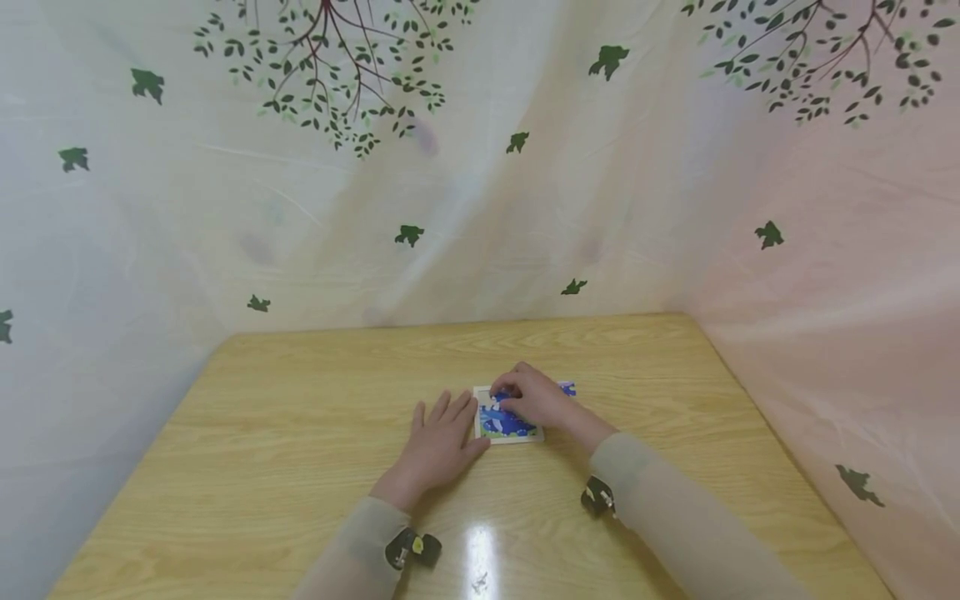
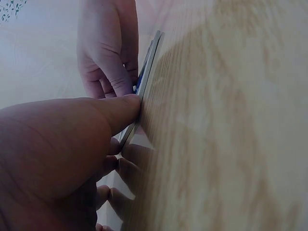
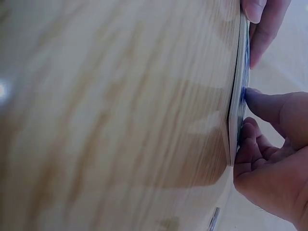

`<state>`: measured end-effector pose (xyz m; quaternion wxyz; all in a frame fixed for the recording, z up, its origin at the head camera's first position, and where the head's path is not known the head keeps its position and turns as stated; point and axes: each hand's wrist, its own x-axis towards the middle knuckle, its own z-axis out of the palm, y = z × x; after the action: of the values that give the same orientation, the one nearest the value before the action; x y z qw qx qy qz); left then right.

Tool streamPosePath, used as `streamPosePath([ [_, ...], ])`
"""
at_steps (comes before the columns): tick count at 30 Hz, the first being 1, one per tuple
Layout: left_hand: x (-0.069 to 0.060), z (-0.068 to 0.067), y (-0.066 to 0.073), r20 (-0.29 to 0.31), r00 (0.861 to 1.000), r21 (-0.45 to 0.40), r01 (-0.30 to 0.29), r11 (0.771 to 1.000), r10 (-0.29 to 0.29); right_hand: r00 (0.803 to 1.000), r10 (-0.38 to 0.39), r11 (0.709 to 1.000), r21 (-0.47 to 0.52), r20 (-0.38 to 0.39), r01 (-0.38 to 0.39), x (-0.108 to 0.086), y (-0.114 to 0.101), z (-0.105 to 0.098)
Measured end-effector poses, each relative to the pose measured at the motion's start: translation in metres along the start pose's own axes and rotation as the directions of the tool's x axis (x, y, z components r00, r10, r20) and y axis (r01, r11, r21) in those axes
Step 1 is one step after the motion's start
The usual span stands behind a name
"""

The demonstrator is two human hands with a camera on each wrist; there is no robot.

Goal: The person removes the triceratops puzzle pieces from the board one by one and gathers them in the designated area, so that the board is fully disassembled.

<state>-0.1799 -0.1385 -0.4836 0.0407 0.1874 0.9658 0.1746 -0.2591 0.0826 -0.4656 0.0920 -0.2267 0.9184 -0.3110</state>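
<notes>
We see a smooth, shiny wood table (image 1: 247, 433) at six o'clock, a wrinkly sheet like cloth (image 1: 480, 192) at twelve, a dull cloth sleeve (image 1: 351, 546) at seven, and a smooth-edged puzzle board (image 1: 517, 440).

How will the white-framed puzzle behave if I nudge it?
The white-framed puzzle looks thin and straight-edged, so it's probably stiff and light. Lying flat, it seems unlikely to roll or tip. The tabletop shines, so it may slide.
</notes>
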Motion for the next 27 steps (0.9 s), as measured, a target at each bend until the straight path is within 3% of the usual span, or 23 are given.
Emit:
streamPosePath([
  [27, 0.0011, 0.0036, -0.0016, -0.006, 1.0, 0.001, 0.006, 1.0, -0.006, 0.999, -0.01, 1.0, -0.028, -0.031, 0.01, 0.0021, -0.0019, 0.0023],
])
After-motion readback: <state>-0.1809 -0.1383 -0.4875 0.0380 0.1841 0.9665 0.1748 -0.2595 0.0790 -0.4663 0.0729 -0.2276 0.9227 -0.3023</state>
